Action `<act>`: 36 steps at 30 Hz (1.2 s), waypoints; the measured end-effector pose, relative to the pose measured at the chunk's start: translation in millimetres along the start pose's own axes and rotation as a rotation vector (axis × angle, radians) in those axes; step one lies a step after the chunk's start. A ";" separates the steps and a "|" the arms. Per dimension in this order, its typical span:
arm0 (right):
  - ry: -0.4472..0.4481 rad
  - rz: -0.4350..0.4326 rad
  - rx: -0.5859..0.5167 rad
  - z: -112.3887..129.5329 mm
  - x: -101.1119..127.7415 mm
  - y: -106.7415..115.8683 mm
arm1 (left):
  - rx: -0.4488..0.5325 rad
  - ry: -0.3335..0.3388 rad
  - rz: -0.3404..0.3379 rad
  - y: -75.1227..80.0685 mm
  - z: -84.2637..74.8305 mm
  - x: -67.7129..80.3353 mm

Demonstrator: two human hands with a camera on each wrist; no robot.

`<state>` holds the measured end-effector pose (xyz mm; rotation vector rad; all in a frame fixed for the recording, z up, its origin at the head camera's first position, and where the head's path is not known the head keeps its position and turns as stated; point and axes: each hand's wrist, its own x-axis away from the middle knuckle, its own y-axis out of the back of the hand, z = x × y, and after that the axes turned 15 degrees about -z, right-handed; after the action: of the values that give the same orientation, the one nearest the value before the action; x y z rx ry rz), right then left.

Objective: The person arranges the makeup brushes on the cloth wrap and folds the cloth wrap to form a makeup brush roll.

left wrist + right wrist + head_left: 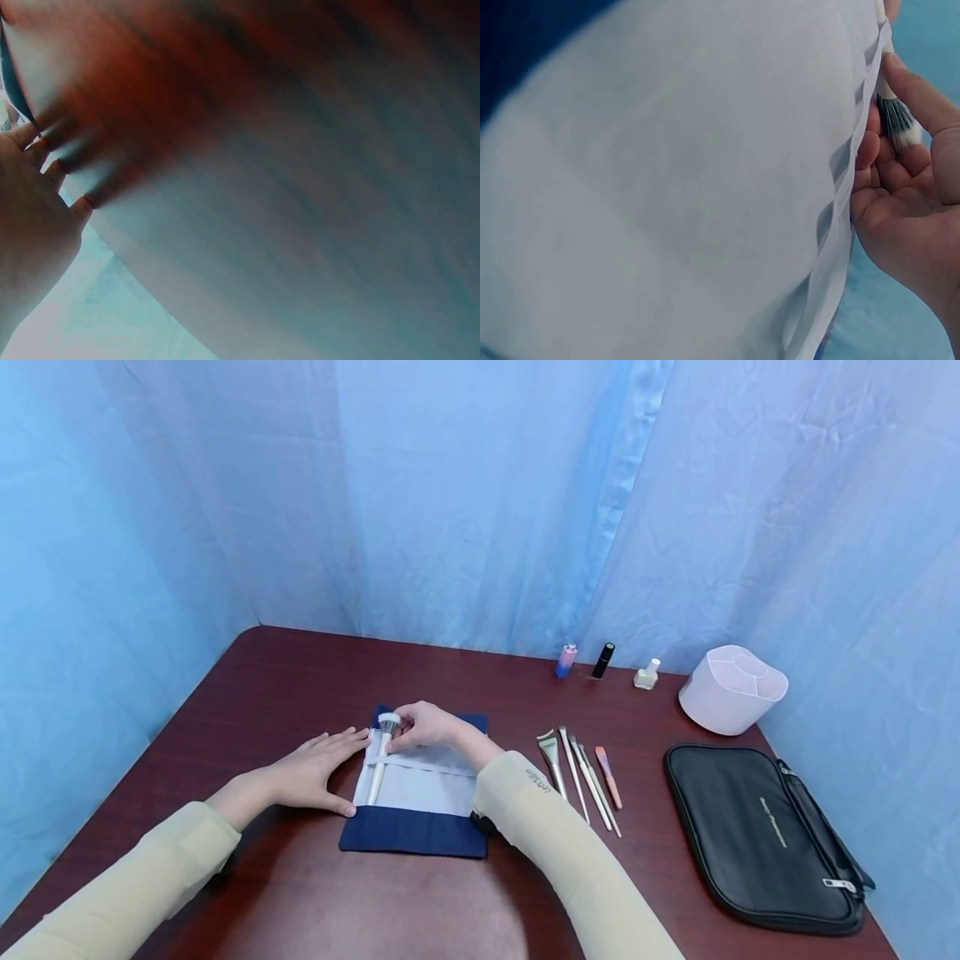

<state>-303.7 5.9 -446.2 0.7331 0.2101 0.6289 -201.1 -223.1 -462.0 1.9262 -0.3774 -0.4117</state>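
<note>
A navy and white cloth brush roll [431, 789] lies unfolded on the table, with a row of loops across its white lining. A makeup brush [377, 781] with a white handle and a dark, white-tipped head runs through the leftmost loop. My right hand [429, 727] pinches this brush just below its bristles; in the right wrist view the thumb [911, 86] presses the handle. Fingers spread, my left hand [311, 774] rests at the roll's left edge. The left wrist view shows only part of that hand [34, 217].
Several brushes [588, 781] lie right of the roll, partly behind my right sleeve. Beyond them sits a black zip case [742, 827]. A white divided holder [720, 693], a pale bottle [647, 675], a black tube [603, 661] and a pink-blue tube [566, 661] stand along the back.
</note>
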 end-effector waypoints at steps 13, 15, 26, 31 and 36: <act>0.005 -0.170 0.001 10.0 27.8 53.6 | -0.027 -0.007 0.000 1.7 0.8 2.1; 0.036 -0.211 0.046 11.4 36.1 66.1 | -0.032 -0.007 -0.007 2.8 2.1 3.1; 0.099 -0.396 0.176 -17.7 101.5 102.0 | -0.024 -0.024 -0.042 3.6 6.8 9.5; 0.061 -0.441 0.227 -34.6 126.1 104.7 | -0.028 -0.023 -0.046 5.2 7.2 11.4; 0.030 -0.466 0.269 -54.8 147.5 103.5 | -0.030 -0.014 -0.041 3.7 8.8 12.3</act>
<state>-255.1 184.5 -410.7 0.8959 0.4834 0.1679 -194.4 -237.1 -463.1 1.9055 -0.3400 -0.4556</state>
